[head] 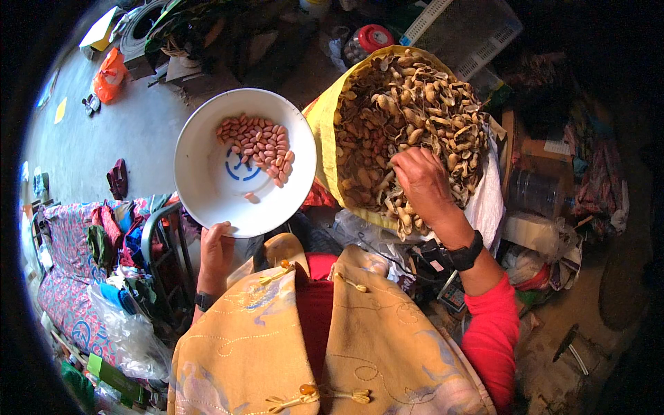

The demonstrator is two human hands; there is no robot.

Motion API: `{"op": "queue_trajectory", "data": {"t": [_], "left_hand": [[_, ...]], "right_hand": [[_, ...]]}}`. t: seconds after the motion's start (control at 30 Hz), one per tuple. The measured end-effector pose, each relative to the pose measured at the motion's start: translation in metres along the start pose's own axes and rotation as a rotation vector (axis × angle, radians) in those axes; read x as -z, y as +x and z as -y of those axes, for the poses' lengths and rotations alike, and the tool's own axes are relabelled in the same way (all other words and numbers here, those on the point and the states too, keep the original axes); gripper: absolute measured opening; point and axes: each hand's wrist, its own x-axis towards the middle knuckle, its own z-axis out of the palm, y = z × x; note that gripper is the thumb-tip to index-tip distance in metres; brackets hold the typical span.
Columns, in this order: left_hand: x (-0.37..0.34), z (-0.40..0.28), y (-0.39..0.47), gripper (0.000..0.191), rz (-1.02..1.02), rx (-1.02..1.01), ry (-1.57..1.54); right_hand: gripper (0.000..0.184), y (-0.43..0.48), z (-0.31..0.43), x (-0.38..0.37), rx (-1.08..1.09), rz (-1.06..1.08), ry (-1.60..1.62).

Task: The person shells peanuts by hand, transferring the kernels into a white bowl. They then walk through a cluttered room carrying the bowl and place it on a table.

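A white enamel basin [202, 171] is tilted toward me, its near rim gripped by my left hand [217, 248]. Shelled pink peanuts [259, 140] cluster on the far and right part of its floor, over a blue printed mark. To the right stands a yellow woven sack [324, 119], its mouth wide and full of unshelled peanuts and husks [410, 111]. My right hand [423, 179] reaches into the sack's near side, fingers bent together at the peanuts. Whether anything sits between those fingertips is hidden by the hand itself.
Behind the sack are a red-lidded jar [371, 39] and a plastic crate [467, 31]. A patterned sofa [67, 290] with clothes and a metal armrest [155, 228] lies left. Clear plastic bags [363, 233] and a calculator-like keypad [453, 293] are near my lap. An orange bag [110, 77] rests farther off.
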Motion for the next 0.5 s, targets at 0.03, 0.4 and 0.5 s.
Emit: {"op": "queue_trajectory", "data": {"t": [0.03,0.4,0.5], "left_hand": [[0.001,0.000,0.001,0.025,-0.014,0.018,-0.001],[-0.023,-0.020,-0.010,0.008,-0.049,-0.003,0.005],[-0.020,-0.026,-0.006,0.006,-0.091,-0.005,-0.017]], "right_hand": [[0.011,0.003,-0.001,-0.003,0.025,-0.010,0.003],[0.017,0.039,-0.020,-0.044,0.020,-0.010,-0.323],[0.007,0.039,-0.020,-0.041,0.079,-0.039,-0.295]]}}
